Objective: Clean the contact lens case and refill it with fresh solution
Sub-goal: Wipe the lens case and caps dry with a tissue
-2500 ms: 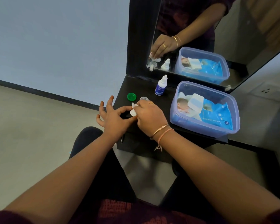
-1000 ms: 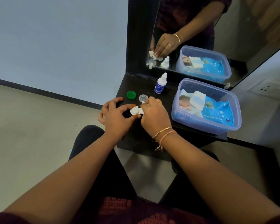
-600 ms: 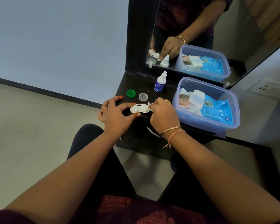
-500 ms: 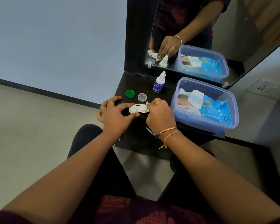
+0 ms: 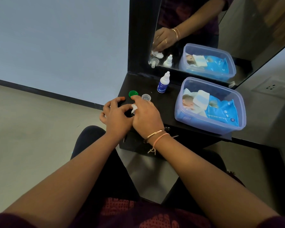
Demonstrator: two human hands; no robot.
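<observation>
The white contact lens case [image 5: 133, 111] is almost fully hidden between my hands, low over the front left of the black shelf [image 5: 164, 102]. My left hand [image 5: 116, 116] pinches it from the left. My right hand [image 5: 146, 116] covers it from the right and presses a small scrap of white wipe [image 5: 134, 106] onto it. The green cap [image 5: 133, 93] and the clear cap [image 5: 146, 97] lie off the case, just beyond my fingers. Farther back stands the small white and blue solution bottle [image 5: 163, 83], capped and upright.
A translucent blue tub [image 5: 235, 122] with a pack of wet wipes fills the shelf's right half. A mirror [image 5: 204, 30] rises behind the shelf and reflects my hand and the items. The shelf's front edge is right below my wrists, with my knees under it.
My hands have closed together over the lens case, which was plainly visible half a second ago. My right hand has slid left over it with the wipe. The caps and bottle have not moved.
</observation>
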